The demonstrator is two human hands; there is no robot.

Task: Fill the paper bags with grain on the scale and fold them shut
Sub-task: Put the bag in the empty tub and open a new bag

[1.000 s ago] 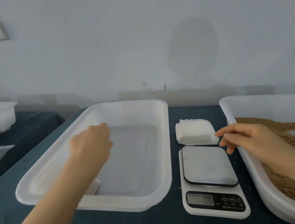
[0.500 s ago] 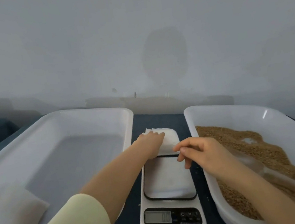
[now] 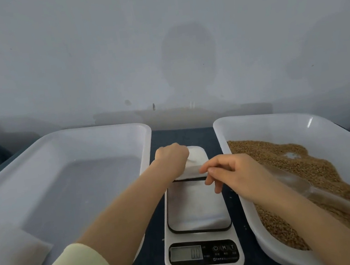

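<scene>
Leftward no longer, the left hand (image 3: 172, 158) has crossed from the empty tray (image 3: 93, 132) to the stack of paper bags (image 3: 197, 158), so a fresh bag is likely being taken for filling. These flat white bags lie mid-surface (image 3: 181, 136), touching the scale's (image 3: 197, 208) far edge, between both trays. Left fingers curl onto the stack, lifting its near edge. The right hand (image 3: 231, 173) brings thumb and forefinger to that edge; whether they pinch it, I cannot tell. Grain (image 3: 286, 161) fills the right tray (image 3: 280, 117).
</scene>
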